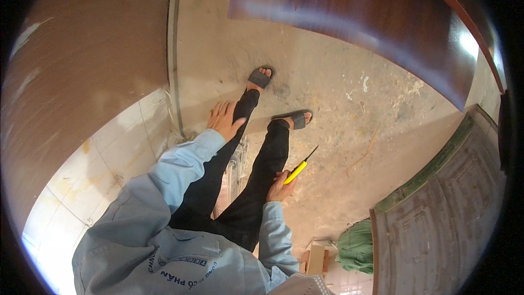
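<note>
My right hand (278,190), beside my right thigh, is closed around the handle of a yellow utility knife (296,172). The knife's thin dark blade is extended and points up and away from me. My left hand (222,120) rests by my left knee with its fingers stretched out and nothing in them.
A large brown panel (98,38) stands at the left, above white tiles (123,136). Ahead is a glossy dark wood panel (338,5). At the right are a grey-brown panelled board (436,218), green cloth (355,246) and a cardboard box (315,259). The concrete floor (333,87) is stained.
</note>
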The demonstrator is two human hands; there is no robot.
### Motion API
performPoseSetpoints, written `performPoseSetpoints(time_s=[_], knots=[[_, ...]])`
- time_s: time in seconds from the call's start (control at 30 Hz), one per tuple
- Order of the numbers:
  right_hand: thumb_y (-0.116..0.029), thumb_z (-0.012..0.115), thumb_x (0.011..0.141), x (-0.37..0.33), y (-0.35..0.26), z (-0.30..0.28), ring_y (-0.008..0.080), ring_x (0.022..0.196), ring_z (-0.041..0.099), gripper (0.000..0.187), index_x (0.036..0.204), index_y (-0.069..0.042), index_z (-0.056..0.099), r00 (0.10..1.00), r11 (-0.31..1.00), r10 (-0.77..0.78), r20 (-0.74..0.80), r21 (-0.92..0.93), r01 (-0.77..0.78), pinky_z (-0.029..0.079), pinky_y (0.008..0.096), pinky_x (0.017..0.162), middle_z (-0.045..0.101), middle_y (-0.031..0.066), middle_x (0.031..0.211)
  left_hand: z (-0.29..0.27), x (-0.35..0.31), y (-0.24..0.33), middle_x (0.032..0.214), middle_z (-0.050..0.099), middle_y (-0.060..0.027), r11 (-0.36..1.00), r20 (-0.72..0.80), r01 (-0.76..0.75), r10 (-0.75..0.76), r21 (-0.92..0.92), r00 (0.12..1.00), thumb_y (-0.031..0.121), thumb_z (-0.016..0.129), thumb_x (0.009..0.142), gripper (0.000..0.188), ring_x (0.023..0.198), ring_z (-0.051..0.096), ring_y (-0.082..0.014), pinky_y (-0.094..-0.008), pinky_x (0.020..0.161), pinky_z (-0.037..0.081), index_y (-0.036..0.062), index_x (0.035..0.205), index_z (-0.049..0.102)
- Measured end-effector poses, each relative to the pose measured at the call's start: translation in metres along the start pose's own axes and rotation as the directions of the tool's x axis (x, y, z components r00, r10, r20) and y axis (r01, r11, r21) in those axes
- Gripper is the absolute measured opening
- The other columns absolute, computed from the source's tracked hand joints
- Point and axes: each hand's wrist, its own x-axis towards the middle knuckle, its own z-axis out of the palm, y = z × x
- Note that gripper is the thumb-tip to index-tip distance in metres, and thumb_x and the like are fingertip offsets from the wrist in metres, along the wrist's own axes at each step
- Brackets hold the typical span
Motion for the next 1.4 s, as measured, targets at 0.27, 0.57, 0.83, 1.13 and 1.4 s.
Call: performPoseSetpoints(time_s=[0.27, 0.57, 0.83, 1.13, 1.4], knots=[[-0.024, 0.062, 0.103, 0.003, 0.007, 0.000, 0.0150, 0.062, 0.062, 0.021, 0.102, -0.003, 0.059, 0.999, 0.994, -0.031, -0.014, -0.110, 0.029, 0.050, 0.0304, 0.059, 0.066, 0.0059, 0.076, -0.057, 0.042, 0.001, 0.154, 0.043, -0.0249, 0.985, -0.575, -0.082, -0.022, -0.154, 0.818, 0.021, 0.076, 0.088, 0.081, 0.142, 0.042, -0.0420, -0.0490, 0.116, 0.035, 0.0050, 0.156, 0.035], [-0.027, 0.060, 0.106, 0.005, 0.006, 0.003, 0.0129, 0.062, 0.061, 0.024, 0.102, -0.003, 0.057, 0.976, 0.953, 0.192, -0.100, 0.255, -0.162, 0.049, 0.0285, 0.057, 0.066, 0.0068, 0.077, -0.045, -0.002, -0.129, 0.110, 0.074, -0.0136, 0.966, -0.207, 0.254, -0.241, 0.040, 0.948, 0.030, 0.072, 0.088, 0.031, 0.104, 0.068, -0.0381, -0.0454, 0.089, 0.054, 0.0160, 0.116, 0.072], [-0.034, 0.056, 0.107, -0.023, 0.076, -0.071, 0.0147, 0.057, 0.062, 0.032, 0.103, -0.003, 0.059, 0.854, 0.773, 0.505, -0.130, 0.508, -0.380, 0.044, 0.0285, 0.045, 0.069, 0.0097, 0.078, -0.041, -0.028, -0.129, 0.136, 0.067, -0.0185, 0.905, 0.290, 0.372, -0.419, 0.207, 0.860, 0.075, 0.044, 0.095, 0.083, 0.134, 0.058, -0.0347, -0.0446, 0.117, 0.036, 0.0046, 0.132, 0.069], [-0.046, 0.063, 0.100, -0.092, 0.183, -0.176, 0.0191, 0.048, 0.058, 0.040, 0.105, -0.007, 0.060, 0.588, 0.420, 0.806, 0.073, 0.629, -0.654, 0.042, 0.0328, 0.038, 0.071, 0.0132, 0.074, -0.073, 0.013, 0.158, 0.141, 0.062, -0.0225, 0.977, 0.528, -0.201, 0.137, 0.066, 0.838, 0.091, 0.037, 0.087, 0.106, 0.135, 0.055, -0.0378, -0.0448, 0.114, 0.039, 0.0019, 0.138, 0.064], [-0.034, 0.065, 0.101, 0.038, 0.102, -0.270, 0.0182, 0.043, 0.053, 0.027, 0.104, -0.008, 0.060, 0.685, 0.449, 0.728, -0.019, 0.769, -0.456, 0.042, 0.0328, 0.038, 0.064, 0.0107, 0.068, -0.097, 0.048, 0.302, 0.105, 0.075, -0.0215, 0.944, 0.570, -0.330, 0.279, -0.015, 0.773, 0.077, 0.044, 0.096, 0.091, 0.088, 0.072, -0.0329, -0.0416, 0.076, 0.055, -0.0041, 0.132, 0.065]])
